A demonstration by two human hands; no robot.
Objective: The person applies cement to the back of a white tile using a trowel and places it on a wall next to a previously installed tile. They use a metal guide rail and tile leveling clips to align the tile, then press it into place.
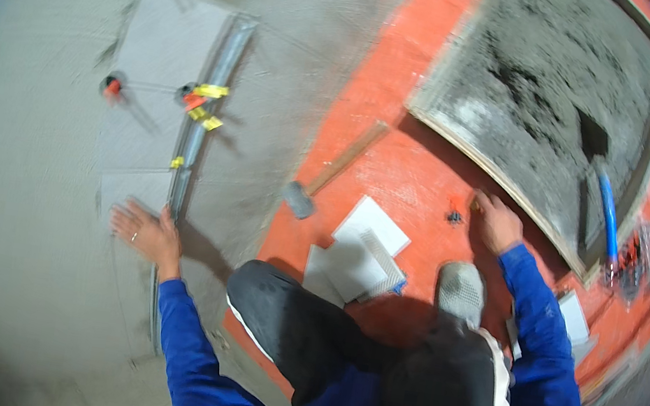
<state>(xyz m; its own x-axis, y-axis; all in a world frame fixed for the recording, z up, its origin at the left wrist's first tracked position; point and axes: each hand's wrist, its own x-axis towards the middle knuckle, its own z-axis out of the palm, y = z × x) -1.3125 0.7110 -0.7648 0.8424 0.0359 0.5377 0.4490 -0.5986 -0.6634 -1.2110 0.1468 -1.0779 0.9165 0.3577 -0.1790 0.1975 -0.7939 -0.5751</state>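
My left hand (146,238) is open, its fingers spread over the near end of a pale grey tile (147,136). A metal strip (224,64) runs along that tile's right edge, with yellow tabs (211,91) on it. Two round black-and-red pieces stand on the tile, one of them a knob-like piece (113,86). My right hand (498,226) is low over the orange sheet (429,172), its fingers closed at the tips. A small yellowish bit shows there, too blurred to name. Close by lies a small dark piece (454,218).
A wooden-handled mallet (301,198) lies on the sheet, near several white tile pieces (376,227). A framed tray (454,109) of grey mortar is at far right, with a blue-handled trowel (609,214) in it. Beside it sits a clear plastic bag (639,264) with red and black bits.
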